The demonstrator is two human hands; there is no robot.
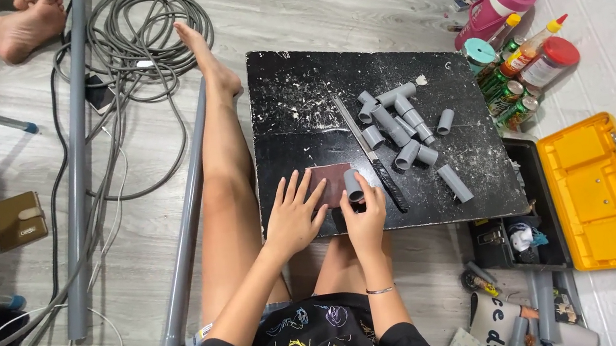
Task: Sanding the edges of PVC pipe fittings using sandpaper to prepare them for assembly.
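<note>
Black board (pixel 288 94), near edge: left hand (pixel 295 220) flat, fingers spread, pinning a brown sandpaper sheet (pixel 332 181); right hand (pixel 364 217) with fingers clamped round one short grey pipe piece (pixel 354 185), its end standing on the sheet. Board centre and right side: a loose pile of like pieces (pixel 400 122) beside a long file (pixel 368 152), apart from the hands. Judged early or midway: one piece in work, which of the pile are finished cannot be told

The pipe piece (pixel 354 185) is short, grey and stands upright on the sandpaper (pixel 332 183). The sandpaper is a dark red-brown sheet and lies flat at the near edge of the black board (pixel 298 109).
</note>
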